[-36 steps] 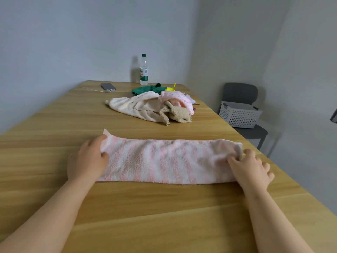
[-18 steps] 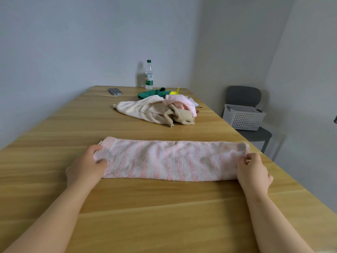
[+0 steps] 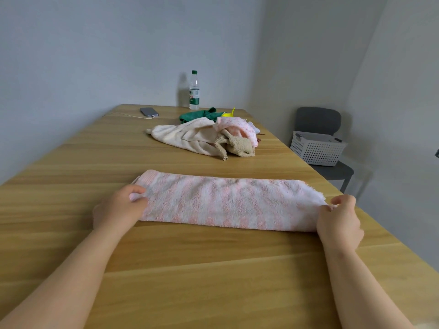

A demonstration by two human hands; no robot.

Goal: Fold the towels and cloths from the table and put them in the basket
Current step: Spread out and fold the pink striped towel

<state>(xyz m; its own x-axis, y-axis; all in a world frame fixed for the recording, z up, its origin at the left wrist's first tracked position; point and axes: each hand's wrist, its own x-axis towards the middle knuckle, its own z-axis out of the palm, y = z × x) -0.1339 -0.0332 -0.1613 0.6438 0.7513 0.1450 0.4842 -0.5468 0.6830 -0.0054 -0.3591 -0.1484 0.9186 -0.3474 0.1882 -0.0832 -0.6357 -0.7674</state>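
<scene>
The left hand (image 3: pixel 118 207) and right hand (image 3: pixel 339 219) each pinch one end of the pink towel (image 3: pixel 228 203), likely to hold it taut on the tabletop (image 3: pixel 190 269) for folding.

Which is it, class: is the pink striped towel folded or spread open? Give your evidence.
Folded lengthwise: the towel lies as a narrow strip with a thick, rounded near edge.

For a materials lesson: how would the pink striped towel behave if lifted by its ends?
Probably floppy: the pink striped towel lies limp and flat, so its middle would sag. Likely grippy, not slippery, given its fluffy pile.
</scene>
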